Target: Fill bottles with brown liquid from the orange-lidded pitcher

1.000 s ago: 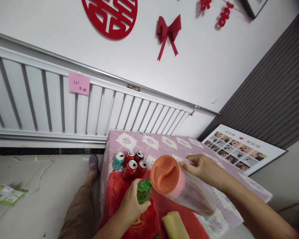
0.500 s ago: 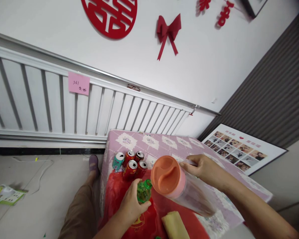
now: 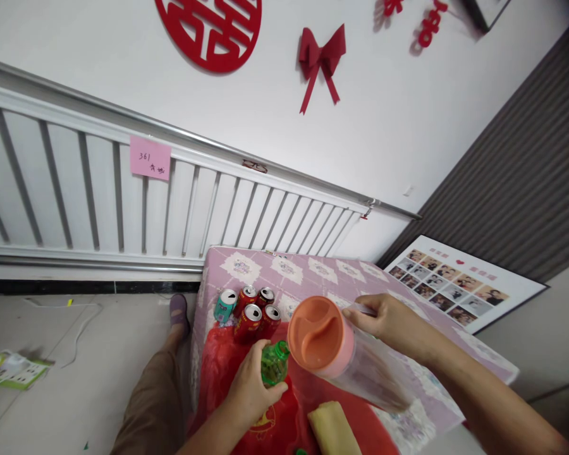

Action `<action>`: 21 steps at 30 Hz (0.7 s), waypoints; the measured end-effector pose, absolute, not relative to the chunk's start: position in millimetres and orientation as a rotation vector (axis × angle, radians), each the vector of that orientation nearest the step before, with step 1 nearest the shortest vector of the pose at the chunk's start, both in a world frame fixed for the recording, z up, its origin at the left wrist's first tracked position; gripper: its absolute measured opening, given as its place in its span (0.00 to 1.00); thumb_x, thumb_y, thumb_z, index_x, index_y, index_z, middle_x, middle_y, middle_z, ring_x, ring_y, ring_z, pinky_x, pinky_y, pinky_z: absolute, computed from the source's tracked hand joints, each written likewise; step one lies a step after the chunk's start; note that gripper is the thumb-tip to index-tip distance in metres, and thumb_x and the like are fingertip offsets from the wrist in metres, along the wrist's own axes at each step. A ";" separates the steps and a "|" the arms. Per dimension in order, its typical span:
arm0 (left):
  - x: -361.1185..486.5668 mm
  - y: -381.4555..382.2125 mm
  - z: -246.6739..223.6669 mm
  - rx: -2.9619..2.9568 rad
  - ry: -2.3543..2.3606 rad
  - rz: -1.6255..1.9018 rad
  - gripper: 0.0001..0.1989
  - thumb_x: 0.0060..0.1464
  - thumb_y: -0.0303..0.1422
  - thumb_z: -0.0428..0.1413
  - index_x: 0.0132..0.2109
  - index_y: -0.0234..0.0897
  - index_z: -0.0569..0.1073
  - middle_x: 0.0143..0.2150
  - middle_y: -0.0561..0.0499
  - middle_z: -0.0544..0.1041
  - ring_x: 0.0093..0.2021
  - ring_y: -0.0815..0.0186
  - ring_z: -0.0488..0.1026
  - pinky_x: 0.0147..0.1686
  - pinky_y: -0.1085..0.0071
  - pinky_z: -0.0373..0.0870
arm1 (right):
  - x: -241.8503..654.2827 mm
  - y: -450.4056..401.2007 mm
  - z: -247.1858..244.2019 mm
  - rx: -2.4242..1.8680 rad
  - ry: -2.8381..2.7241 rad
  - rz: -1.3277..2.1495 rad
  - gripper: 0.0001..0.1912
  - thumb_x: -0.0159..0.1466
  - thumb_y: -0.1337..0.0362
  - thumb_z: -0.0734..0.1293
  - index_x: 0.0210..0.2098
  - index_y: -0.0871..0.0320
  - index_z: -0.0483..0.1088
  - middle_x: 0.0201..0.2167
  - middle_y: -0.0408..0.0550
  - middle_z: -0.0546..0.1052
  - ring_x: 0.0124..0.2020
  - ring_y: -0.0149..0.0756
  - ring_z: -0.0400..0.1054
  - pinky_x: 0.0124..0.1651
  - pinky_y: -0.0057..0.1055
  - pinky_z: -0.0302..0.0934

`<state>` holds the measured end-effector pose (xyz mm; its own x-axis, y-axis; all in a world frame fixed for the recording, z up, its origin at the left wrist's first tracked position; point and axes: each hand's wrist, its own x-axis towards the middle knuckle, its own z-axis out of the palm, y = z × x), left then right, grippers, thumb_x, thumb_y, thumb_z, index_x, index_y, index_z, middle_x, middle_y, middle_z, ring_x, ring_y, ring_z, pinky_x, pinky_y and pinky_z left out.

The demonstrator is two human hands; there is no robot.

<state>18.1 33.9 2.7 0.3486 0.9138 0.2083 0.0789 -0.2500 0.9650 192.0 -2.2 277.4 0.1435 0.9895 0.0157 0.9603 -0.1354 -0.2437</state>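
My left hand (image 3: 255, 385) is closed around a green plastic bottle (image 3: 274, 365), whose uncapped mouth points up. By its handle, my right hand (image 3: 384, 319) grips a clear pitcher (image 3: 374, 379) with an orange lid (image 3: 315, 335). The pitcher is tilted so its lid leans toward the bottle, and the lid's edge is right beside the bottle mouth; I cannot tell if they touch. Some brownish contents show low in the pitcher. Past the bottle stand several opened drink cans, red ones (image 3: 248, 321) and a teal one (image 3: 226, 306).
A folded yellow cloth (image 3: 334, 430) lies on the red cover (image 3: 218, 360) over the patterned tablecloth (image 3: 322, 268). A small green piece (image 3: 301, 452) shows at the bottom edge. Behind the table runs a white radiator (image 3: 251, 215). A photo board (image 3: 464, 284) leans at the right.
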 end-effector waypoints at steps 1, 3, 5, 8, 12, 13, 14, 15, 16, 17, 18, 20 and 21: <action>18.3 34.0 2.6 1.617 0.909 1.050 0.37 0.39 0.27 0.62 0.58 0.37 0.59 0.57 0.41 0.70 0.56 0.53 0.69 0.57 0.58 0.65 | 192.0 -2.1 277.5 -2.223 -1.924 0.218 0.20 0.59 0.51 0.60 0.18 0.54 0.50 0.18 0.36 0.49 0.22 0.28 0.45 0.23 0.29 0.40; 18.7 34.2 1.9 1.622 0.907 1.052 0.37 0.39 0.27 0.62 0.58 0.36 0.58 0.57 0.41 0.70 0.56 0.53 0.69 0.57 0.57 0.65 | 192.1 -1.7 277.5 -2.225 -1.923 0.212 0.20 0.59 0.51 0.60 0.18 0.54 0.50 0.18 0.36 0.49 0.22 0.28 0.44 0.23 0.29 0.40; 19.1 34.2 0.8 1.623 0.907 1.052 0.37 0.40 0.28 0.62 0.58 0.36 0.58 0.57 0.41 0.70 0.56 0.54 0.69 0.57 0.57 0.65 | 192.2 -1.2 277.4 -2.219 -1.930 0.214 0.20 0.59 0.51 0.60 0.18 0.54 0.50 0.18 0.36 0.50 0.22 0.28 0.45 0.23 0.28 0.40; 19.5 34.3 -0.4 1.621 0.910 1.054 0.37 0.39 0.28 0.62 0.58 0.36 0.58 0.57 0.41 0.69 0.56 0.53 0.69 0.57 0.57 0.65 | 192.2 -0.8 277.1 -2.217 -1.932 0.217 0.20 0.58 0.51 0.59 0.18 0.54 0.51 0.18 0.36 0.51 0.21 0.28 0.46 0.23 0.28 0.41; 19.6 34.3 0.0 1.614 0.911 1.061 0.37 0.39 0.27 0.62 0.58 0.37 0.59 0.57 0.42 0.70 0.56 0.53 0.69 0.57 0.57 0.66 | 192.2 -0.7 276.6 -2.203 -1.934 0.200 0.20 0.58 0.51 0.60 0.17 0.54 0.51 0.18 0.36 0.50 0.21 0.28 0.45 0.23 0.28 0.41; 19.5 34.2 0.1 1.612 0.909 1.062 0.37 0.39 0.27 0.62 0.57 0.38 0.59 0.56 0.42 0.70 0.55 0.54 0.69 0.56 0.57 0.66 | 192.3 -0.6 276.4 -2.196 -1.936 0.203 0.20 0.58 0.51 0.60 0.18 0.54 0.51 0.18 0.36 0.50 0.21 0.28 0.45 0.23 0.28 0.41; 19.5 34.1 0.2 1.611 0.907 1.061 0.37 0.39 0.27 0.62 0.57 0.38 0.59 0.56 0.42 0.70 0.55 0.54 0.70 0.56 0.57 0.66 | 192.5 -0.6 276.1 -2.193 -1.937 0.208 0.20 0.58 0.51 0.60 0.18 0.54 0.51 0.18 0.36 0.50 0.21 0.28 0.45 0.23 0.28 0.41; 19.4 34.0 0.1 1.609 0.908 1.060 0.37 0.39 0.27 0.62 0.57 0.38 0.59 0.56 0.42 0.71 0.55 0.54 0.70 0.56 0.57 0.66 | 192.8 -0.5 275.8 -2.193 -1.935 0.214 0.20 0.58 0.51 0.60 0.18 0.54 0.51 0.18 0.36 0.50 0.21 0.28 0.45 0.23 0.28 0.41; 19.4 33.8 0.0 1.609 0.908 1.057 0.37 0.39 0.27 0.62 0.57 0.38 0.59 0.56 0.42 0.71 0.55 0.54 0.70 0.56 0.57 0.66 | 193.2 -0.4 275.5 -2.193 -1.934 0.220 0.20 0.59 0.51 0.60 0.18 0.54 0.51 0.18 0.36 0.50 0.21 0.28 0.45 0.23 0.28 0.41; 19.3 33.7 -0.1 1.610 0.909 1.055 0.37 0.39 0.27 0.62 0.58 0.38 0.59 0.56 0.42 0.70 0.55 0.54 0.70 0.57 0.57 0.66 | 193.7 -0.3 275.2 -2.195 -1.935 0.222 0.20 0.59 0.51 0.60 0.18 0.54 0.51 0.18 0.36 0.50 0.21 0.28 0.45 0.23 0.28 0.41; 19.3 33.7 -0.3 1.610 0.908 1.053 0.37 0.39 0.27 0.62 0.58 0.37 0.59 0.56 0.42 0.70 0.55 0.53 0.70 0.57 0.57 0.65 | 194.4 -0.2 274.8 -2.198 -1.936 0.223 0.20 0.59 0.51 0.60 0.18 0.54 0.51 0.18 0.36 0.50 0.22 0.28 0.45 0.23 0.28 0.41; 19.2 33.7 -0.1 1.608 0.909 1.054 0.38 0.38 0.28 0.62 0.58 0.37 0.59 0.56 0.42 0.70 0.56 0.53 0.69 0.57 0.57 0.66 | 195.7 0.0 274.2 -2.204 -1.937 0.219 0.20 0.59 0.50 0.60 0.18 0.54 0.51 0.18 0.36 0.50 0.22 0.28 0.45 0.23 0.28 0.41; 19.2 33.8 0.2 1.607 0.911 1.056 0.38 0.38 0.28 0.62 0.58 0.37 0.59 0.56 0.42 0.70 0.56 0.53 0.69 0.57 0.58 0.66 | 196.2 0.2 274.0 -2.206 -1.938 0.220 0.20 0.59 0.50 0.60 0.18 0.54 0.51 0.18 0.36 0.50 0.22 0.28 0.45 0.23 0.28 0.41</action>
<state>19.2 33.8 0.2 0.3432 0.9155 0.2100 0.0728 -0.2489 0.9658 196.2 0.2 274.0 0.1308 0.9912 0.0180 0.9621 -0.1226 -0.2437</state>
